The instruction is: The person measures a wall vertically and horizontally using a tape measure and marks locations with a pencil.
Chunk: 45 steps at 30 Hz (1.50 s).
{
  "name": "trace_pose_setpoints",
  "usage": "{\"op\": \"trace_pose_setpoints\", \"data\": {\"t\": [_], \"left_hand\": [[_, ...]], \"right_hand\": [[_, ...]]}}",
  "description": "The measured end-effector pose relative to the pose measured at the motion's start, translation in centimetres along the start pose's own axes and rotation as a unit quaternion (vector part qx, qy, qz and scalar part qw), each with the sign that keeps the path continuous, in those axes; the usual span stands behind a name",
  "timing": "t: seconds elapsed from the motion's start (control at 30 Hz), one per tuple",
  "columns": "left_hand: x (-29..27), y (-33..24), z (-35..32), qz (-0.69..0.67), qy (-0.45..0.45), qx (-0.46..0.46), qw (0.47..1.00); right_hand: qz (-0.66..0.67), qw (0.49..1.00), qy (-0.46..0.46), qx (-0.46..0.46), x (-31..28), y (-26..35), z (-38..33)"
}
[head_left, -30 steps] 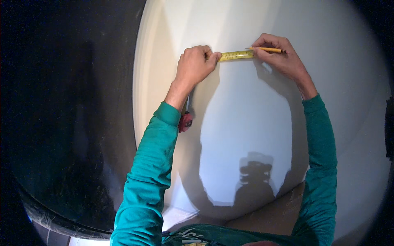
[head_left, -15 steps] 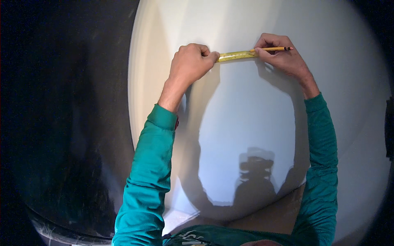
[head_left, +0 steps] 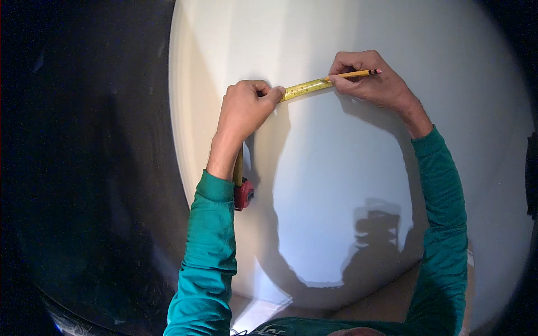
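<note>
Barely shifted: left hand (head_left: 242,109) pins yellow tape (head_left: 305,88), right hand (head_left: 367,78) at 3 o'clock grips pencil (head_left: 353,74); slipped tape would misplace mark.

Single head-worn fisheye view, close, facing white wall (head_left: 347,213).

Bright light from behind the person throws a hard head-and-arms shadow on the white wall (head_left: 347,168) toward 6 o'clock. From 7 to 11 o'clock all is black. Fisheye bends the edges; focus is sharp.
</note>
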State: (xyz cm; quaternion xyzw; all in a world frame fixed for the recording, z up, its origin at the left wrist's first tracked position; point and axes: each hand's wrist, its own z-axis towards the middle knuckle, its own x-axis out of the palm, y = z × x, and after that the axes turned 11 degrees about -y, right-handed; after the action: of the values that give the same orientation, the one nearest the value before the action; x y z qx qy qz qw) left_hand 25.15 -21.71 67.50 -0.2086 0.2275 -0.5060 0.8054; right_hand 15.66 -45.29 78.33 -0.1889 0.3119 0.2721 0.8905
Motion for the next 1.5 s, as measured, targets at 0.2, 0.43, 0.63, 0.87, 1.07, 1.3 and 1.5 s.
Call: {"op": "trace_pose_setpoints", "data": {"t": [0.2, 0.43, 0.63, 0.87, 1.07, 1.3, 1.5], "left_hand": [[0.3, -0.3, 0.0, 0.004, 0.001, 0.001, 1.0], [0.6, 0.2, -0.3, -0.005, 0.006, 0.001, 1.0], [0.9, 0.5, -0.4, -0.021, 0.001, -0.008, 1.0], [0.2, 0.1, 0.1, -0.023, 0.0, 0.006, 1.0], [0.6, 1.0, 0.1, -0.052, -0.001, 0.004, 0.999], [0.4, 0.4, 0.0, -0.037, -0.001, 0.0, 0.999], [0.4, 0.8, 0.0, -0.038, -0.007, -0.001, 0.999]], "right_hand": [[-0.001, 0.999, -0.026, -0.035, 0.5, -1.1, -0.4], [-0.009, 0.999, -0.01, -0.037, 0.5, -0.9, -0.7], [-0.01, 1.0, -0.006, -0.005, 0.6, -0.5, -0.9], [-0.006, 1.0, -0.005, 0.013, 0.1, 0.3, -0.2], [-0.013, 1.0, -0.008, 0.002, 0.4, -0.1, -0.1], [-0.019, 1.0, -0.004, -0.014, 0.4, -0.4, -0.1], [-0.003, 1.0, 0.0, -0.009, 0.2, 0.0, 0.0]]}}
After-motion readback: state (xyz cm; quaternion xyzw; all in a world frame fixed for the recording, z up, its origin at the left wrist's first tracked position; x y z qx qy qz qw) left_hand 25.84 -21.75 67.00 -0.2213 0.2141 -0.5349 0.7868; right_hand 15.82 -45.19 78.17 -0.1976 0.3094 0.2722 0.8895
